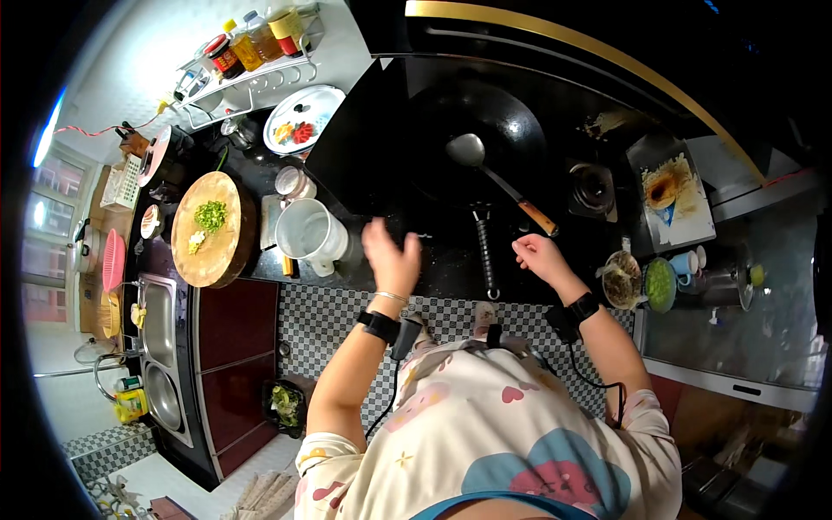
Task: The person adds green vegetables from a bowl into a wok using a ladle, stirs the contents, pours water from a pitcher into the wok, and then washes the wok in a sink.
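A black wok (513,123) sits on the stove, and a metal ladle (467,150) with a wooden handle rests in it, the handle over the wok's near right edge. My left hand (392,255), slightly blurred, is raised over the counter left of the wok's handle (484,250); its fingers are apart and hold nothing. Just left of it stands a translucent plastic jug (311,229). My right hand (534,255) hovers near the end of the ladle's handle, fingers curled, apart from it; whether something small is between the fingertips cannot be told.
At left, a round wooden chopping board (188,247) bears chopped greens (210,216) and garlic-like bits. A glass jar (296,183) stands behind the jug. Right of the stove are a bowl of dark food (622,279), a bowl of green pieces (660,285) and mugs (684,264). A sink (160,322) lies far left.
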A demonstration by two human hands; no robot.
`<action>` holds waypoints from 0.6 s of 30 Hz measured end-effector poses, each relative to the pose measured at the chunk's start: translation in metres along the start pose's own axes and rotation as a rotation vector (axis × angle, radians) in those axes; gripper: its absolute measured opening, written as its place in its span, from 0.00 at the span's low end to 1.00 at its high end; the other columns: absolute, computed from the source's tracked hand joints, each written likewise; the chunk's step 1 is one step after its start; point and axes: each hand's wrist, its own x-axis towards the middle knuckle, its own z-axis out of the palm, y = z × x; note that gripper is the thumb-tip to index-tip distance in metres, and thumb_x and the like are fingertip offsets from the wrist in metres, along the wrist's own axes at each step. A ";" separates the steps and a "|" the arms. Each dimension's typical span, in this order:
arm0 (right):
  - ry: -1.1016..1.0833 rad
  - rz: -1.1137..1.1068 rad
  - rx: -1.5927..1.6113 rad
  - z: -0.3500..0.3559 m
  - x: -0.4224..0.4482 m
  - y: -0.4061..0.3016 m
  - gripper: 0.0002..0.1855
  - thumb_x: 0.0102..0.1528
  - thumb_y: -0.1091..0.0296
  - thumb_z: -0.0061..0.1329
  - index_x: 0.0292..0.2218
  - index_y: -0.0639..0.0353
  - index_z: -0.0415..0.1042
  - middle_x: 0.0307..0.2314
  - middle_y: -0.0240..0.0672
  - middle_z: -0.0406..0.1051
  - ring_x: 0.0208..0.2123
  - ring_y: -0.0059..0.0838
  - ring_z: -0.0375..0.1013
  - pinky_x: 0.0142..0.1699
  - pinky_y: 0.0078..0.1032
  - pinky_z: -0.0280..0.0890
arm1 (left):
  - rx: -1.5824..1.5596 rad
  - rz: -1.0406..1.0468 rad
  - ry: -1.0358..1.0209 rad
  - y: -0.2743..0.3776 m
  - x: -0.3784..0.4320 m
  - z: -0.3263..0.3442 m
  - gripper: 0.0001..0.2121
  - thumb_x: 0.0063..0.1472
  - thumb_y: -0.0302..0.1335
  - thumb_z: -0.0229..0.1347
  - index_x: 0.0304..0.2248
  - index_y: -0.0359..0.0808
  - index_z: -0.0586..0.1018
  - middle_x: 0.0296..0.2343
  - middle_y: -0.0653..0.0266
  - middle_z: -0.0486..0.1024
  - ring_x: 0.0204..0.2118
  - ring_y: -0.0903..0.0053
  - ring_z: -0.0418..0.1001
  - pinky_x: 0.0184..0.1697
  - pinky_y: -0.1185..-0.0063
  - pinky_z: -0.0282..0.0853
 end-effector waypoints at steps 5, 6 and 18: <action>0.030 0.063 0.619 -0.011 0.008 -0.008 0.38 0.59 0.54 0.47 0.61 0.48 0.41 0.38 0.35 0.69 0.35 0.24 0.71 0.40 0.22 0.67 | -0.154 -0.184 -0.639 0.065 -0.041 0.050 0.35 0.55 0.44 0.56 0.51 0.22 0.62 0.40 0.40 0.73 0.43 0.54 0.72 0.47 0.70 0.68; 0.070 0.028 0.790 -0.015 0.016 -0.003 0.37 0.59 0.55 0.47 0.61 0.48 0.42 0.38 0.34 0.69 0.36 0.23 0.70 0.41 0.23 0.66 | -0.157 -0.242 -0.766 0.085 -0.037 0.049 0.38 0.55 0.47 0.56 0.52 0.22 0.62 0.38 0.41 0.74 0.41 0.56 0.75 0.43 0.71 0.70; 0.362 -0.327 0.346 -0.093 0.096 -0.049 0.12 0.57 0.64 0.50 0.40 0.61 0.73 0.25 0.30 0.72 0.25 0.18 0.70 0.31 0.17 0.66 | -0.085 -0.312 -0.903 0.081 -0.045 0.083 0.28 0.56 0.47 0.53 0.37 0.22 0.70 0.29 0.42 0.75 0.32 0.54 0.75 0.36 0.68 0.70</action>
